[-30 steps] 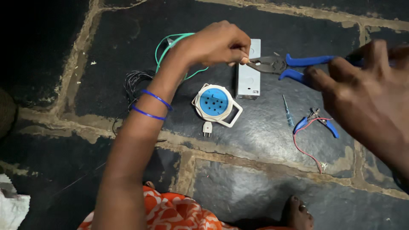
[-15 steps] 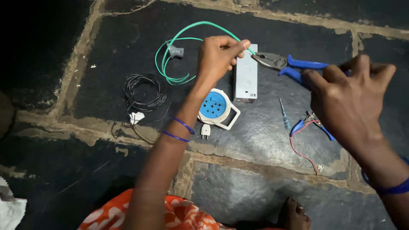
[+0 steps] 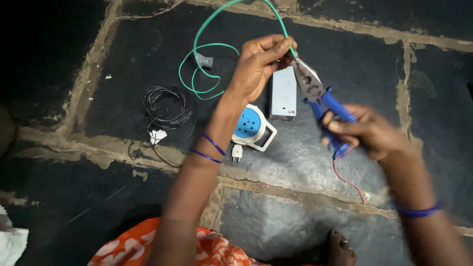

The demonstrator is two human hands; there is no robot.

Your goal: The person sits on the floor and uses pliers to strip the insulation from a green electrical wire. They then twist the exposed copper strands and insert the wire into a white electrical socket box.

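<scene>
My left hand (image 3: 260, 64) pinches the end of a green wire (image 3: 207, 47) that loops back over the dark stone floor to a small grey plug piece (image 3: 204, 61). My right hand (image 3: 374, 133) grips the blue handles of pliers (image 3: 320, 98), whose metal jaws point up at the wire end between my left fingers. Below the hands lie a round blue-and-white extension socket (image 3: 252, 125), a small white plug (image 3: 236, 151) and a grey rectangular box (image 3: 283, 93).
A coil of thin black wire (image 3: 165, 108) with a white connector lies to the left. A thin red wire (image 3: 347, 180) trails under my right hand. Orange patterned cloth (image 3: 148, 244) and a bare foot (image 3: 340, 246) sit at the bottom edge.
Both hands have lifted toward the camera. The pliers swung from lying sideways to pointing up at the green wire end. My left hand has kept its hold on the wire.
</scene>
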